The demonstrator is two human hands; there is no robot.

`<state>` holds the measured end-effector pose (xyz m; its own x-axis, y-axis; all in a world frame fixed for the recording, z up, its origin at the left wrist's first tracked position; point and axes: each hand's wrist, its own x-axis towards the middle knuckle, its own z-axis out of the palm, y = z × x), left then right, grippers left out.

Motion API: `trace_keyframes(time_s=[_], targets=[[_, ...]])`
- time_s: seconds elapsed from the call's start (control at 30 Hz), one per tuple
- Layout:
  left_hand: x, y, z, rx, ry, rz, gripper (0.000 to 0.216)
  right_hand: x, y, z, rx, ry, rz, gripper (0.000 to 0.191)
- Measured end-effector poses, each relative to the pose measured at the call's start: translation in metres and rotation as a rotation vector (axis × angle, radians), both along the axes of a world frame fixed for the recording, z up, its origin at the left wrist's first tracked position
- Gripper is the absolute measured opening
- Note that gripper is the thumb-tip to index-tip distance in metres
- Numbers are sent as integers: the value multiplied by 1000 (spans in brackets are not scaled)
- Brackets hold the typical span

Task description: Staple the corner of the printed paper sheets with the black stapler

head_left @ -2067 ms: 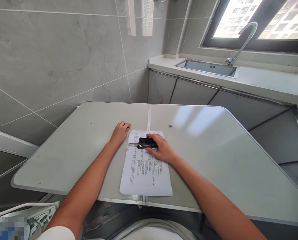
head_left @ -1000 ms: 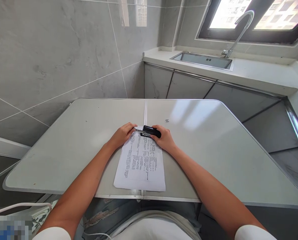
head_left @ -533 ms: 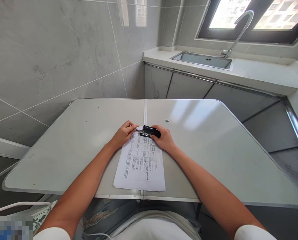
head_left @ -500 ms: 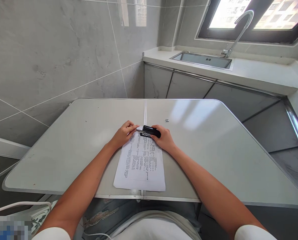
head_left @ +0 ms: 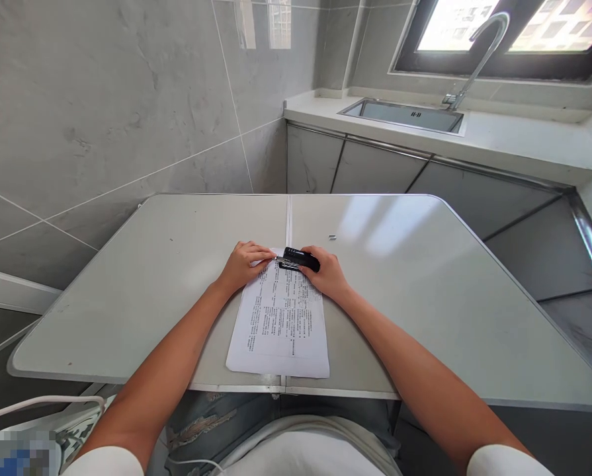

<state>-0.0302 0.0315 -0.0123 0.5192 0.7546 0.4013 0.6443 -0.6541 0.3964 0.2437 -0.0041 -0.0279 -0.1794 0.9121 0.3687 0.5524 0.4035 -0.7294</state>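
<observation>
A black stapler (head_left: 301, 259) lies in my right hand (head_left: 327, 272), with the fingers and thumb closed around its body from the right. A thin metal piece (head_left: 279, 258) sticks out of the stapler's left end. My left hand (head_left: 247, 264) is closed at that piece, thumb and fingertips pinched on its tip. Beneath the stapler and both hands, printed paper (head_left: 280, 324) lies flat on the table, its upper edge partly covered. Whether the paper is one sheet or several I cannot tell.
Two short strips of staples (head_left: 332, 237) lie on the white folding table (head_left: 424, 304), beyond my right hand. A seam runs down the table's middle. Behind stand a counter (head_left: 504, 142) with a sink (head_left: 407, 118) and a faucet (head_left: 479, 63). A tiled wall (head_left: 141, 99) rises at the left.
My left hand has shifted slightly, its fingers now straighter and closer together. Less of the metal piece shows between the left fingertips and the stapler. The right hand keeps its grip.
</observation>
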Motion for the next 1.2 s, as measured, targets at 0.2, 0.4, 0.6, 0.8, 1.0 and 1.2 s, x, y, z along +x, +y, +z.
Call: trace_keyframes(time_s=[0.2,0.4,0.6,0.8,1.0,1.2], targets=[[-1,2,1,-9,27,-18,23,1,0,-1,1,-2,2,33],[-11,6,4,10,108,-64,26,1,1,-2,7,9,6,34],[-25,10,10,-10,20,-134,22,2,-2,3,53,77,42,28],[-11,-6,20,-176,-250,-190,20,9,-7,11,87,183,180,26],[8,-15,20,-227,-140,-374,16,-4,-19,15,80,154,332,25],[11,-15,20,-109,-147,-208,19,1,-24,27,20,200,117,28]])
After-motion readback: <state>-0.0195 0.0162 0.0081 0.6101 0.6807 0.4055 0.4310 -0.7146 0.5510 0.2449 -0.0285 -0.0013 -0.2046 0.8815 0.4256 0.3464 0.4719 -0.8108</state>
